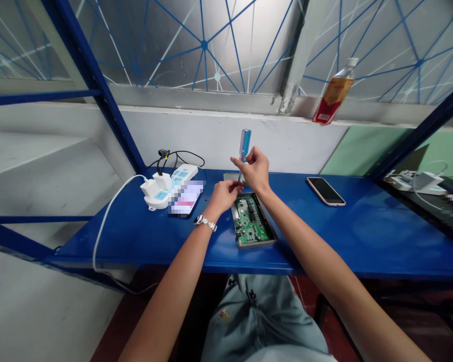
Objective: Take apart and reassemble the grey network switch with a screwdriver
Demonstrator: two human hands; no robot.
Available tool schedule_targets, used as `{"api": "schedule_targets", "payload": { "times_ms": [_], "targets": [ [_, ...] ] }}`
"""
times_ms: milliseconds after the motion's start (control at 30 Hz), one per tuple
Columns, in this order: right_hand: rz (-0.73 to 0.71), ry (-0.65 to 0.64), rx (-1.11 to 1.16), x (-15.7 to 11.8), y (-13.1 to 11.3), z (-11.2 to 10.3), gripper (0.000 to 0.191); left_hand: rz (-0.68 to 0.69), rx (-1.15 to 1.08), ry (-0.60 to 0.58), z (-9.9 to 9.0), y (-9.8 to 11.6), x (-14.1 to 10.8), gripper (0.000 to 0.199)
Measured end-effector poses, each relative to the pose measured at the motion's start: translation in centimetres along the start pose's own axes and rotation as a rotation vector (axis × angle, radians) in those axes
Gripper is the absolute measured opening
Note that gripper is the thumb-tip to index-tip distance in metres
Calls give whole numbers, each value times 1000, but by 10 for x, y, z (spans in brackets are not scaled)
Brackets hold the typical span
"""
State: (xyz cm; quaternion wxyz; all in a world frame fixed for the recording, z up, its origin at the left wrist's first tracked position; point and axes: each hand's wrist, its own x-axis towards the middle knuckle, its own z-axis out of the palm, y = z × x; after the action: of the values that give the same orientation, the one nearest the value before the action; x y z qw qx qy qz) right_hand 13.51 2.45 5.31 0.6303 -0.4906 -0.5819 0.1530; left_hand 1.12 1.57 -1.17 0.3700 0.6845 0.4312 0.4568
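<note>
Head view looks down on a blue steel shelf (136, 241) where a clear-blue-handled screwdriver (244, 145) stands nearly upright above a green circuit board (251, 218), which sits in an open grey casing (272, 226). Its long axis tilts slightly, handle up and shaft running down toward the board. The fingertips of the right hand (254, 168) pinch it just below the handle, with the thumb and forefinger pressed together on it. The curled fingers (234, 187) of the left hand (222, 197) close on the lower shaft, hiding the tip, just above the board's upper-left corner. A silver bracelet (206, 222) circles the left wrist.

Left of the hands lies a white power strip with blue socket faces (171, 183), holding white plugs (160, 180) and trailing a thin black cable (184, 156) and a white cable (105, 226). Beside it lies a pixelated, unreadable phone (186, 198). Right of the board rests a black smartphone with a rose-gold edge (325, 191). A plastic bottle with a red-and-yellow label (334, 90) stands tilted on the ledge behind, its writing too small to read.
</note>
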Motion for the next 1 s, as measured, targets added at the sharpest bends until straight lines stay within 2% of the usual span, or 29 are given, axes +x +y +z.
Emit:
{"api": "schedule_targets", "payload": {
  "times_ms": [167,300,467,800,1000],
  "targets": [
    [-15,-4,-26,0,1,-2,48,55,140,1,-4,1,-1,16],
    [-31,-69,14,1,5,-9,44,63,261,-15,-6,-3,0,19],
    [-25,-157,131,2,5,-16,45,67,305,-99,-7,-12,0,17],
    [-30,-96,214,-7,5,-21,48,82,381,-169,-8,-10,-3,12],
    [-11,-199,293,-7,4,-26,49,84,449,-190,-6,-6,-5,9]
  ]
}}
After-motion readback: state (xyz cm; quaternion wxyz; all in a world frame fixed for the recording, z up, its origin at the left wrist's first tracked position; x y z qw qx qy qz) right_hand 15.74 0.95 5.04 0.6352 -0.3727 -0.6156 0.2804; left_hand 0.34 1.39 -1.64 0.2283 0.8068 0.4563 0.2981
